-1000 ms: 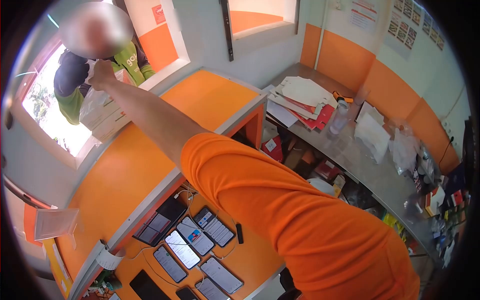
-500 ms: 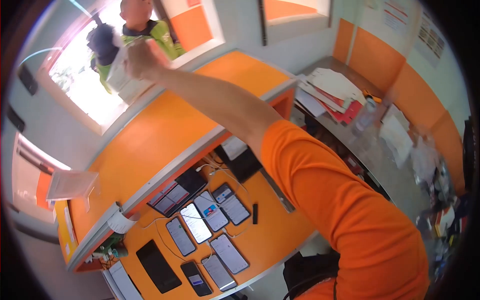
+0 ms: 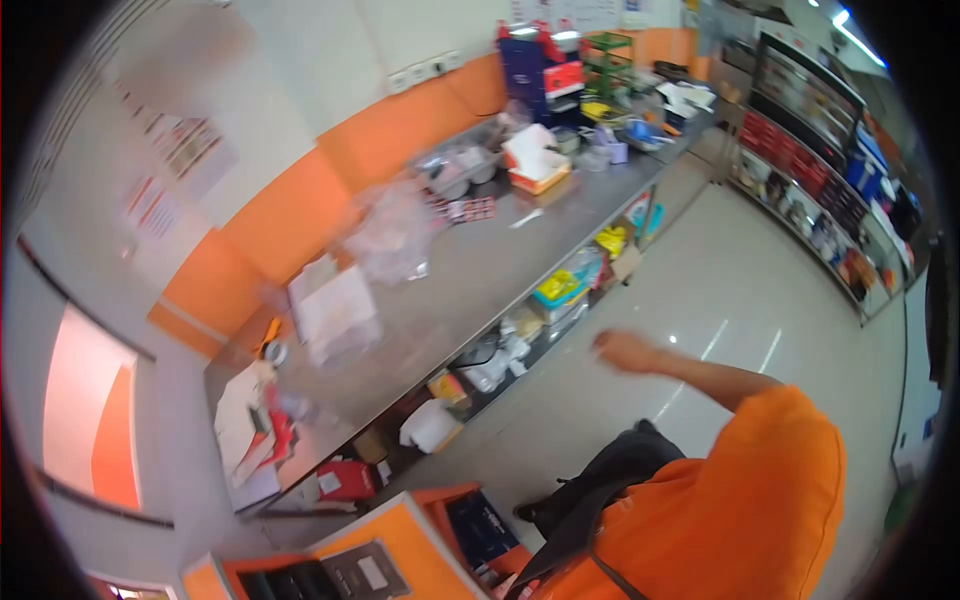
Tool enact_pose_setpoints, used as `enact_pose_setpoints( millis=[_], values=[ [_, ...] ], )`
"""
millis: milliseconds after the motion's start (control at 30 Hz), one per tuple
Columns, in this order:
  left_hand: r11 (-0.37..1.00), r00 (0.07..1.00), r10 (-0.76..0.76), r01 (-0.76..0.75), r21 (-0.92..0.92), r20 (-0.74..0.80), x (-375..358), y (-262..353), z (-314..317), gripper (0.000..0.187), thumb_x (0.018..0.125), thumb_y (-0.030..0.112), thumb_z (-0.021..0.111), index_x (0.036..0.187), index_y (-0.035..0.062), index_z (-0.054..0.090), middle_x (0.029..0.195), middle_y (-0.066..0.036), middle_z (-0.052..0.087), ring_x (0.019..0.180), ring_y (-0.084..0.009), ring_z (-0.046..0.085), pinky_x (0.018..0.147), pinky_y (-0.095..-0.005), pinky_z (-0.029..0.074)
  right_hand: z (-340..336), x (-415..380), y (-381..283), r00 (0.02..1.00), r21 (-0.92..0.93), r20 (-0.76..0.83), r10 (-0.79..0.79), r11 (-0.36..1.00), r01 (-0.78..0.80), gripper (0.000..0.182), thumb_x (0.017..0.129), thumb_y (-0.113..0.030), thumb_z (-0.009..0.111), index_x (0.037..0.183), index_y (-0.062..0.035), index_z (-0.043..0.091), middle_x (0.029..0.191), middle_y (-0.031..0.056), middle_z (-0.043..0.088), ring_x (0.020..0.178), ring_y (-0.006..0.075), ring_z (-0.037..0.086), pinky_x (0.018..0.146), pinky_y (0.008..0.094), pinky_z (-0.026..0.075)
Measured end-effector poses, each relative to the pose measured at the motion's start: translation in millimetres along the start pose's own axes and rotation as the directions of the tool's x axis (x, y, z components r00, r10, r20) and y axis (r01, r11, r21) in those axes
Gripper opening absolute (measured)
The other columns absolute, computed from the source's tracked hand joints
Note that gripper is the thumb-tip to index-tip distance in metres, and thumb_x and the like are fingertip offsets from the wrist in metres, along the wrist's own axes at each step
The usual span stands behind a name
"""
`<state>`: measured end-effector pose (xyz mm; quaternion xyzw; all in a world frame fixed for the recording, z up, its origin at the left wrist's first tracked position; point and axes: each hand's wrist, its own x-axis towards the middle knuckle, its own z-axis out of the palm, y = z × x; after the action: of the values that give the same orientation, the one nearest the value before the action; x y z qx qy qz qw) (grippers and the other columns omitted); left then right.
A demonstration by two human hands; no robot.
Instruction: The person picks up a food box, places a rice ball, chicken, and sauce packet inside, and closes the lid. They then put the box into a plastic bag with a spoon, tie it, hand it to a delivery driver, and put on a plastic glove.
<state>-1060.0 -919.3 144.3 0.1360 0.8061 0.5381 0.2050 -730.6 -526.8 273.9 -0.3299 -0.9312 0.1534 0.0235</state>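
Observation:
My right hand (image 3: pixel 625 352) hangs in front of me above the tiled floor, at the end of a bare forearm and an orange sleeve. Motion blurs its fingers, and nothing can be made out in them. My left hand is out of the frame. Nearest to the hand is the long metal table (image 3: pixel 430 330), with a clear plastic bag (image 3: pixel 392 235), a stack of white paper sheets (image 3: pixel 337 312) and a tissue box (image 3: pixel 540 178) on top.
Under the table, a shelf holds a white bag (image 3: pixel 430 425), a red box (image 3: pixel 345 480) and yellow packs (image 3: pixel 558 285). An orange counter (image 3: pixel 405 530) stands at the bottom. A glass display rack (image 3: pixel 805 95) is at the far right.
The view has swung right, from the service window and the phones to the metal table. My right hand has come back from the window, where it was near a person holding something pale.

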Motion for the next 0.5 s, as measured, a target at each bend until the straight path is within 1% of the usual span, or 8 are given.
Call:
enact_pose_setpoints(
  millis=[67,133,200,267,300,333,433,500],
  values=[
    [0.994,0.960,-0.104,0.091,0.063,0.261,-20,0,73,0.019,0.094,0.024,0.053,0.101,0.0075,0.054,0.080,-0.005,0.055,0.066,-0.0188,0.055,0.057,-0.0366,0.044,-75,-93,97,0.897,-0.137,-0.295,0.328,0.915,-0.380,0.020,0.083,-0.009,0.060,0.101,-0.0007,0.065,0.107,0.0207,0.063,0.102,0.0395,0.059,0.086,0.0442,0.051],
    [0.969,0.848,-0.234,0.163,0.186,0.475,-49,-11,143,0.017,0.094,0.023,0.054,0.099,0.0073,0.056,0.078,-0.004,0.056,0.064,-0.0184,0.056,0.055,-0.0359,0.044,-89,-192,180,0.431,0.251,-0.754,0.496,0.824,-0.508,0.015,0.085,-0.003,0.061,0.099,0.0040,0.064,0.104,0.0198,0.065,0.093,0.0359,0.063,0.080,0.0428,0.052],
    [0.923,0.720,-0.366,0.201,0.327,0.590,-82,-24,207,0.016,0.093,0.022,0.054,0.098,0.0071,0.057,0.075,-0.004,0.057,0.062,-0.0180,0.056,0.054,-0.0353,0.045,-91,-273,221,0.001,0.634,-0.688,0.725,0.602,-0.486,0.014,0.092,-0.007,0.058,0.093,0.0052,0.065,0.080,0.0150,0.067,0.071,0.0208,0.064,0.068,0.0310,0.051],
    [0.860,0.597,-0.476,0.161,0.484,0.646,-112,-34,258,0.016,0.093,0.021,0.054,0.096,0.0068,0.059,0.073,-0.004,0.057,0.060,-0.0177,0.056,0.052,-0.0346,0.045,-47,-351,274,-0.097,0.812,-0.449,0.888,0.360,-0.460,0.015,0.092,-0.009,0.059,0.091,0.0038,0.066,0.073,0.0093,0.064,0.068,0.0137,0.058,0.065,0.0279,0.049],
    [0.821,0.537,-0.524,0.114,0.559,0.661,-123,-38,275,0.015,0.093,0.021,0.054,0.095,0.0067,0.060,0.072,-0.004,0.058,0.059,-0.0175,0.056,0.052,-0.0342,0.045,-20,-386,294,-0.040,0.854,-0.273,0.961,0.223,-0.471,0.022,0.095,-0.021,0.059,0.091,-0.0004,0.066,0.083,0.0059,0.064,0.072,0.0103,0.057,0.067,0.0248,0.049],
    [0.805,0.523,-0.535,0.079,0.588,0.663,-127,-46,290,0.015,0.093,0.020,0.055,0.094,0.0066,0.061,0.071,-0.003,0.058,0.058,-0.0173,0.057,0.051,-0.0339,0.045,-11,-395,292,-0.051,0.938,-0.177,0.983,0.153,-0.311,0.024,0.096,-0.022,0.058,0.091,0.0005,0.066,0.083,0.0064,0.064,0.070,0.0106,0.057,0.069,0.0257,0.051],
    [0.880,0.648,-0.408,0.092,0.467,0.643,-116,-20,366,0.015,0.093,0.019,0.055,0.092,0.0063,0.063,0.068,-0.003,0.059,0.056,-0.0167,0.057,0.049,-0.0329,0.045,8,-416,321,0.055,0.992,0.102,0.993,-0.097,-0.075,0.022,0.096,-0.018,0.058,0.100,0.0027,0.064,0.090,0.0108,0.068,0.076,0.0150,0.063,0.073,0.0285,0.054],
    [0.949,0.753,-0.272,0.104,0.299,0.600,-102,32,451,0.023,0.098,0.026,0.056,0.101,0.0028,0.061,0.079,-0.005,0.062,0.065,-0.0140,0.059,0.055,-0.0284,0.048,-8,-400,360,0.028,0.976,0.211,0.977,-0.209,-0.065,0.019,0.094,-0.013,0.059,0.102,0.0030,0.065,0.093,0.0122,0.069,0.078,0.0175,0.066,0.075,0.0287,0.055]
  ],
)
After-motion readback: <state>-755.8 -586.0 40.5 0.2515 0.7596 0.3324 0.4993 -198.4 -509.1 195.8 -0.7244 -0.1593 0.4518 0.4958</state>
